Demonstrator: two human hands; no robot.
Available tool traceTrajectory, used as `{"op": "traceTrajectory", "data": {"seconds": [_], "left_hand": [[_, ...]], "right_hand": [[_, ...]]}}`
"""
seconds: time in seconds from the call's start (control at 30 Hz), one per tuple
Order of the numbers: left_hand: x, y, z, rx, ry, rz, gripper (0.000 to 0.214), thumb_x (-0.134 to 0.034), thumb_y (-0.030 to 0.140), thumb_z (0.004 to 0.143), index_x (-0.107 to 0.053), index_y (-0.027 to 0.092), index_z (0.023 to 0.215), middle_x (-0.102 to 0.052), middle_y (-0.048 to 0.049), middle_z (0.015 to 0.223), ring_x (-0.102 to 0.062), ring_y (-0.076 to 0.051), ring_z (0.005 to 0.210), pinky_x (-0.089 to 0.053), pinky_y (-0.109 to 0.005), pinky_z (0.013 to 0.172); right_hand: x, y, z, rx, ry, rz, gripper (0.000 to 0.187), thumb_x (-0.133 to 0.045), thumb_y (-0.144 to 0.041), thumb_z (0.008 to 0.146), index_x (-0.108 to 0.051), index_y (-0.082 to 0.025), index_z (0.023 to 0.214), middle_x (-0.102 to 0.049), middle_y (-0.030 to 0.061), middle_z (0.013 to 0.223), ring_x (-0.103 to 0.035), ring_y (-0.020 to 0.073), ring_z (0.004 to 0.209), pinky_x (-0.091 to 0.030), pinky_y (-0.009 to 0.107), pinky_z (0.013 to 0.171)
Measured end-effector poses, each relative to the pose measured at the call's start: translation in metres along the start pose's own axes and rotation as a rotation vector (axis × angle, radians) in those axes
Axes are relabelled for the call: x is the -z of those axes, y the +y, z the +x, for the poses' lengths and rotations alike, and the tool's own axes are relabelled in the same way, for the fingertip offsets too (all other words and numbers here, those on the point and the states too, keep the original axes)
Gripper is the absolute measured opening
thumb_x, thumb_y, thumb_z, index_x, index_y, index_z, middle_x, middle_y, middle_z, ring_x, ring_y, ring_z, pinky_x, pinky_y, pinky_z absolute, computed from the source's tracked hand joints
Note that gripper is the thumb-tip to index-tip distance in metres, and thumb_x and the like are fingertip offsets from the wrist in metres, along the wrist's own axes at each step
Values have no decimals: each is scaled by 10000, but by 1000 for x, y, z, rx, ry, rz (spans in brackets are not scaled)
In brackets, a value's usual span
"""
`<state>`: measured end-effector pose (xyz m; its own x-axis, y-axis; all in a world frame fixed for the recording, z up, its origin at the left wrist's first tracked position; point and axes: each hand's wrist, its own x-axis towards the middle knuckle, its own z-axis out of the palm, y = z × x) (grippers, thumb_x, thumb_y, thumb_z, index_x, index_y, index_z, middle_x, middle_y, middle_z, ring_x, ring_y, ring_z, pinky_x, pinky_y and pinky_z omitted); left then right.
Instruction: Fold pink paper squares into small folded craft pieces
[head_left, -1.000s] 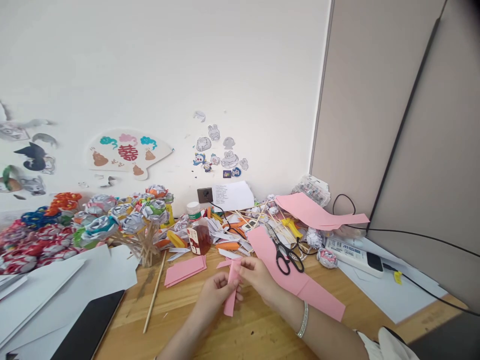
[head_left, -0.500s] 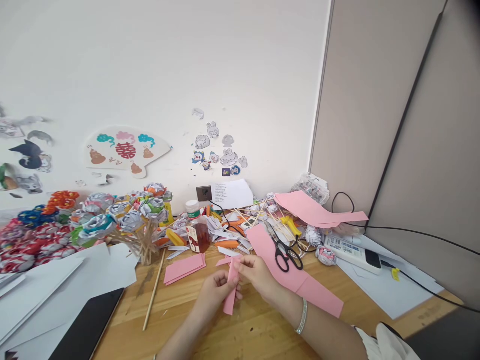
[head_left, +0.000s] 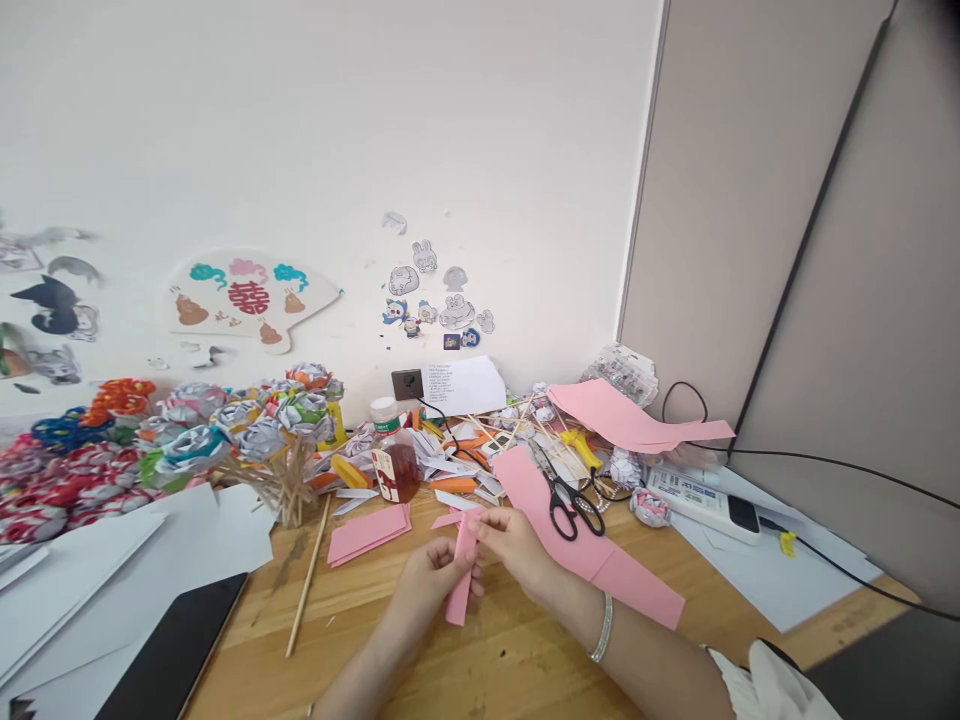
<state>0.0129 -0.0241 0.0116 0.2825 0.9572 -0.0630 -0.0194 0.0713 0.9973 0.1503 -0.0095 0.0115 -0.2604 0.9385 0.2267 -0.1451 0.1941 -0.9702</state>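
Note:
Between my two hands is a folded strip of pink paper [head_left: 458, 598], held upright above the table. My left hand [head_left: 439, 572] grips its middle, thumb in front and fingertips showing behind. At the top end, my right hand [head_left: 511, 540] pinches the strip between thumb and finger. Left of my hands lies a small stack of pink paper rectangles [head_left: 369, 532]. To the right, black-handled scissors [head_left: 574, 507] rest on a larger pink sheet [head_left: 630, 580]. A small pink scrap [head_left: 447, 519] lies just behind the strip.
Bunched paper flowers [head_left: 259, 430] on sticks stand at the left, beside white sheets [head_left: 82, 590] and a black tablet-like slab [head_left: 180, 650]. A wooden stick [head_left: 307, 580] lies left of centre. A bottle of brown liquid [head_left: 394, 460] and paper scraps fill the back. A cable [head_left: 840, 575] runs right.
Both hands keep nearly the same hold on the pink strip. The right fingers have shifted very slightly at its top edge, and the whole view has moved a little.

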Motion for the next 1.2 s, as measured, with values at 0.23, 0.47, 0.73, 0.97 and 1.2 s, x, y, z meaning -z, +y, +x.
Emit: {"op": "traceTrajectory", "data": {"seconds": [0.23, 0.47, 0.73, 0.97, 1.2], "left_hand": [[-1, 3, -2, -9, -33, 24, 329, -589, 445, 683, -568, 117, 658, -652, -40, 534, -591, -141, 493, -434, -227, 493], [0, -2, 0, 8, -34, -21, 319, -608, 436, 671, -575, 119, 679, -672, -43, 602, -624, -157, 535, -462, -244, 516], [1, -6, 4, 38, -36, -33, 325, -585, 452, 686, -565, 127, 679, -669, -36, 563, -608, -144, 468, -450, -226, 444], [1, -6, 3, 45, -79, -32, 327, -595, 447, 681, -551, 123, 696, -688, -55, 621, -636, -157, 524, -462, -226, 478], [2, -5, 3, 49, -71, 9, 343, -582, 459, 687, -553, 119, 719, -688, -55, 611, -635, -151, 523, -440, -212, 475]], "right_hand": [[-1, -1, 1, -19, 56, 4, 341, -559, -452, 706, -569, -130, 593, -475, -17, 531, -418, 89, 492, -333, 209, 470], [-1, -3, 0, -3, 81, -12, 332, -547, -435, 717, -601, -117, 641, -508, -1, 587, -447, 101, 549, -360, 217, 512], [-1, 3, 2, 3, 126, -48, 287, -560, -390, 708, -581, -120, 612, -509, -2, 583, -453, 108, 557, -371, 222, 525], [1, -1, 2, 78, 182, -135, 267, -540, -359, 725, -566, -133, 584, -501, -15, 567, -444, 113, 570, -363, 231, 565], [2, -4, 3, 77, 219, -95, 253, -552, -341, 714, -513, -145, 560, -467, -28, 555, -424, 111, 563, -344, 231, 555]]}}
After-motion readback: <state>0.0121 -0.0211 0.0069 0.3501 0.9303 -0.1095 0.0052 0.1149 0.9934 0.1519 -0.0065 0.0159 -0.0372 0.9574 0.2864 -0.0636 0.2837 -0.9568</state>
